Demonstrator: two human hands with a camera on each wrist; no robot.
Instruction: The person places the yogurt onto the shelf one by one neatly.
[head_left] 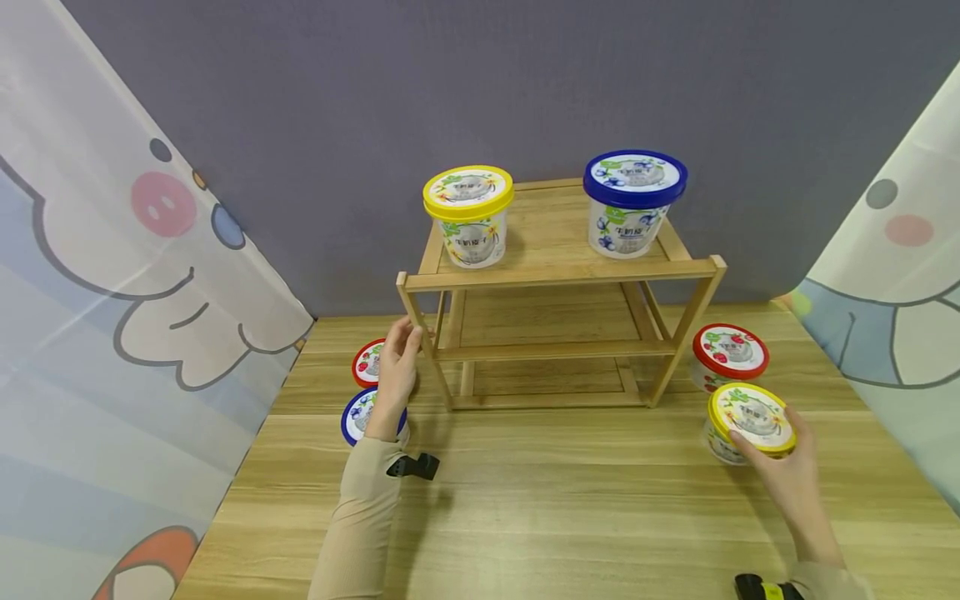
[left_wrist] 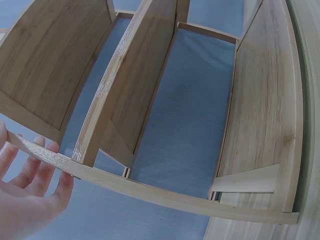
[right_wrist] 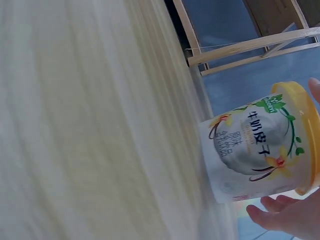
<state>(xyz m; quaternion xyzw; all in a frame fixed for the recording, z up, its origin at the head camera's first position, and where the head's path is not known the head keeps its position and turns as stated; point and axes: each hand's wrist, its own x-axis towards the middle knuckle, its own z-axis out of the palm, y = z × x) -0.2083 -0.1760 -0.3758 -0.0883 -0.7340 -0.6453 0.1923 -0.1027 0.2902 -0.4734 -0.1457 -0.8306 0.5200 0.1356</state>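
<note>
Clock is read around middle of rack [head_left: 555, 312], head view. At 4 o'clock right hand [head_left: 791, 473], fingers grasping gripped yellow-lidded tub [head_left: 753, 415] near rim; cannot tell whether base touches surface [head_left: 570, 483]. At 8 o'clock blue-lidded tub [head_left: 356, 414], partly hidden by left arm. Slightly farther, between 3 and 4, red-lidded tub [head_left: 731, 350]; between 8 and 9 another red-lidded tub [head_left: 366, 364]. Beside it left hand [head_left: 397, 362], fingers curled around rack's post. Top shelf: second yellow-lidded tub [head_left: 468, 187] toward 10–11, second blue-lidded tub [head_left: 636, 173] toward 1.
</note>
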